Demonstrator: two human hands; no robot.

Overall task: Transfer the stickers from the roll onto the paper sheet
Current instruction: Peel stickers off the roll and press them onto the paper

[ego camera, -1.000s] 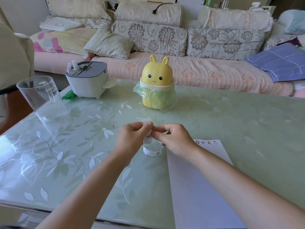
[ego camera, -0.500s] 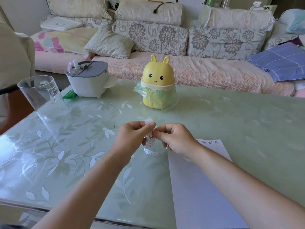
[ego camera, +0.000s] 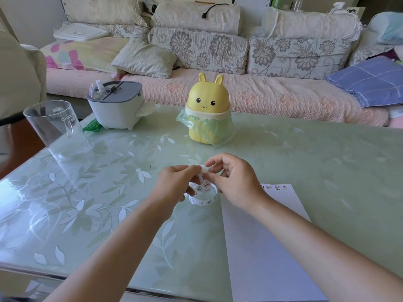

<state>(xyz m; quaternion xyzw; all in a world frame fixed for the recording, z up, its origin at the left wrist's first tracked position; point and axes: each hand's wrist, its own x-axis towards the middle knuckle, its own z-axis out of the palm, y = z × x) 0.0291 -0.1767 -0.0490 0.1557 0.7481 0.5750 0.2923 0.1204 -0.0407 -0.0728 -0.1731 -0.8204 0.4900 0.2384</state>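
A white sticker roll point(ego camera: 202, 198) with small cartoon prints hangs in a loose loop just above the green glass table point(ego camera: 305, 153), between my two hands. My left hand point(ego camera: 176, 184) pinches the strip near its top end. My right hand point(ego camera: 233, 179) pinches the same end from the right, its thumb and forefinger at the tip of the strip. The white paper sheet point(ego camera: 268, 247) lies on the table under my right forearm. Several small stickers point(ego camera: 275, 187) sit in a row along the sheet's far edge.
A yellow bunny-shaped bin point(ego camera: 208, 112) with a green bag stands behind my hands. At the back left sit a grey-lidded white tissue box point(ego camera: 116, 106) and a clear plastic cup point(ego camera: 57, 129). A cushioned sofa point(ego camera: 218, 62) runs behind the table.
My right hand has lifted slightly and its fingers have spread at the strip's tip. The loop of the roll hangs a little lower and more open. My left hand has stayed put.
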